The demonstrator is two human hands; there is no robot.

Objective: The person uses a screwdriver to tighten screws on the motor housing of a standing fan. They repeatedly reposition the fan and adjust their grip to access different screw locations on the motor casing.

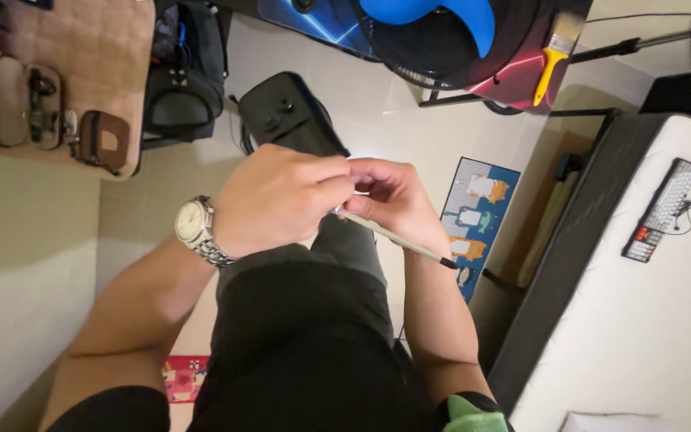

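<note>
At the far left, a quilted tan mat (97,48) carries a small brown pouch (104,142), and just right of it a black bag (184,88) sits on the pale floor. Your left hand (277,200), with a silver wristwatch (197,228) on that wrist, is curled shut, its fingertips pinched onto the upper end of a thin pale stick (393,238). Your right hand (397,200) touches the left and closes around the same stick, which slants down to the right and ends in a dark tip below your right wrist. Something small and white shows between your fingers; you cannot tell what it is. Farther right lies a blue patterned mat (477,216), then a white-topped desk (641,336) with a keyboard (664,210). At the far top, a yellow-handled paintbrush (555,54) rests by a fan with blue blades (433,20).
</note>
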